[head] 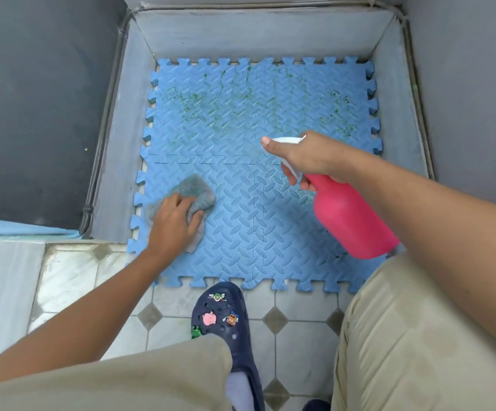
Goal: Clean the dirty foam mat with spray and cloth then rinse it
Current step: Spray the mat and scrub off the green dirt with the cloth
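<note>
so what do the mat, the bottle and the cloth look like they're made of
Mat: soft blue foam, matte, with an embossed plate pattern and puzzle-cut edges. Bottle: pink plastic, opaque, smooth, slightly glossy. Cloth: fuzzy grey-blue fabric, probably microfibre.

Blue foam mat (240, 185) showing a raised diamond-plate pattern with green stains across its far half. Pink spray bottle (350, 221) wearing a white nozzle, cloth (194, 192) looking grey-blue. Floor tiles (297, 318) showing white with grey diamonds; navy clog (226, 327) carrying coloured charms.

Bright, even daylight, soft faint shadows under the hands on the blue mat (240, 209), sharp focus throughout, wide-angle bending at the edges, no glare.
</note>
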